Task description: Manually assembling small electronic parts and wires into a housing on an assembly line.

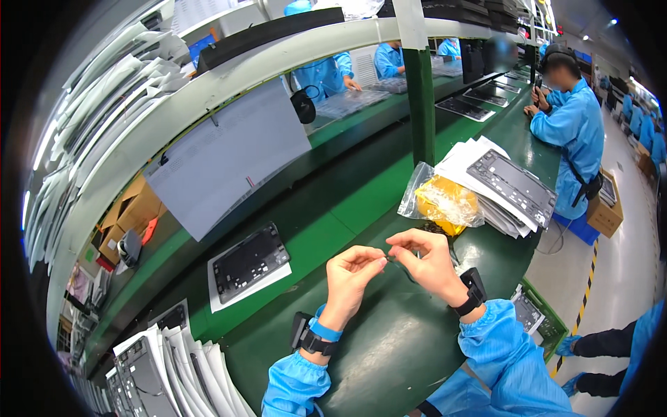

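Note:
Above the green bench, my left hand (pixel 349 281) and my right hand (pixel 427 263) come close together, fingertips pinched. Between them runs a thin dark strip (pixel 404 270), like a short cable or tape; its exact kind is too small to tell. The left fingertips meet one end, and the strip trails below the right fingers. Just beyond my right hand lies a yellow bundle (pixel 451 201) in clear plastic. Left of my hands, a black flat device housing (pixel 251 260) with small white patches rests on a white sheet.
Housings interleaved with white sheets are stacked at lower left (pixel 149 375) and at right (pixel 511 184). A green post (pixel 421 104) rises from the bench beneath a shelf. A green crate (pixel 552 326) sits low at right. A co-worker (pixel 573 125) in blue stands farther along.

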Demonstrator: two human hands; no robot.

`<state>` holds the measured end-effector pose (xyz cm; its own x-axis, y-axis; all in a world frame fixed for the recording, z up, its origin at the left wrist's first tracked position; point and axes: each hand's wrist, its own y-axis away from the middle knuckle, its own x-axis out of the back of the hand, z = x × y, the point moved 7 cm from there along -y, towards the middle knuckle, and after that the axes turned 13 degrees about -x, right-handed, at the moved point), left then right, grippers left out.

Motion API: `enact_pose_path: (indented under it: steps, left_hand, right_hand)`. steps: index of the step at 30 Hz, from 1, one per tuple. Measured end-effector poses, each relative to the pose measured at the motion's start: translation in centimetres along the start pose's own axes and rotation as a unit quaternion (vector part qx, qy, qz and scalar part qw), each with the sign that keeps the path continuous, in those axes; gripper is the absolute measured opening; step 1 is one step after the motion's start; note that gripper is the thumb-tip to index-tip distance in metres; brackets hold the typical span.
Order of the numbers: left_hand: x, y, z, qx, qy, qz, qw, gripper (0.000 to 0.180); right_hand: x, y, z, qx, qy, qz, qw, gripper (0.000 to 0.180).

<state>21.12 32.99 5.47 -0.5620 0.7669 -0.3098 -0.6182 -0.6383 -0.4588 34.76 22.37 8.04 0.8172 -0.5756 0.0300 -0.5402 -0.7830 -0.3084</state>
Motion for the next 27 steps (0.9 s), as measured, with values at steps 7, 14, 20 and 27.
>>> enact_pose_path:
  steps: [7,14,20,27]
  left_hand:
    - [0.7,1.2,1.0,0.004,-0.002,-0.02,1.0,0.017]
    - [4.1,1.5,4.7,0.04,-0.198,-0.013,0.979,0.01]
    - [-4.4,-7.5,8.4,-0.089,-0.453,-0.088,0.883,0.015]
    - [-18.3,-22.2,-7.2,-0.141,-0.531,-0.251,0.797,0.026]
  right_hand:
    - [-1.6,-0.1,-1.4,0.085,-0.01,-0.161,0.983,0.02]
    - [-4.6,-0.9,-2.0,0.145,0.076,-0.184,0.969,0.01]
    - [-4.8,-0.9,0.4,0.157,0.057,-0.079,0.983,0.009]
    - [-6.9,0.9,5.1,0.196,0.051,-0.145,0.968,0.037]
